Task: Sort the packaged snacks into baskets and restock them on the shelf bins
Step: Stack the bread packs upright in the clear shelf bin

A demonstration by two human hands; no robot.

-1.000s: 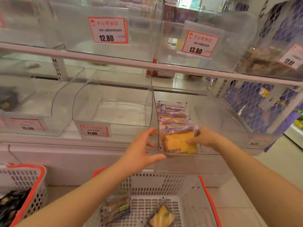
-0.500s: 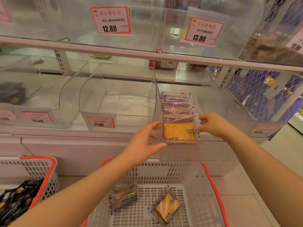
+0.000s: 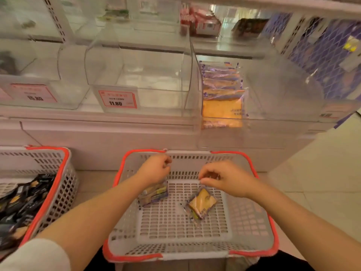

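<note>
- Right now both hands are down inside the red-rimmed basket (image 3: 254,165) on the floor, going for the last two snack packs
- Left hand (image 3: 154,170) has its fingers curled, and the purple-and-green pack (image 3: 153,193) sits just below it; the hand hides the top edge, so I cannot tell whether it pinches the pack or only hovers
- Right hand (image 3: 224,178) is also curled, thumb and fingertips close together above the upper corner of the yellow cake pack (image 3: 201,205); contact looks likely but is not clear
- Most of the yellow packs already stand in a row at the left side of the clear shelf bin (image 3: 283,106), front one upright against the bin's front wall
- Risk, as I judge it: a corner pinch on slippery film can let a pack slide out on the lift and drop back
- Another risk: the two packs look different, so putting both in the same bin would mix products
- Also, pushing another pack in front could tip the standing row
- A second basket (image 3: 62,173) with dark packs (image 3: 21,202) waits on the left, well apart
</note>
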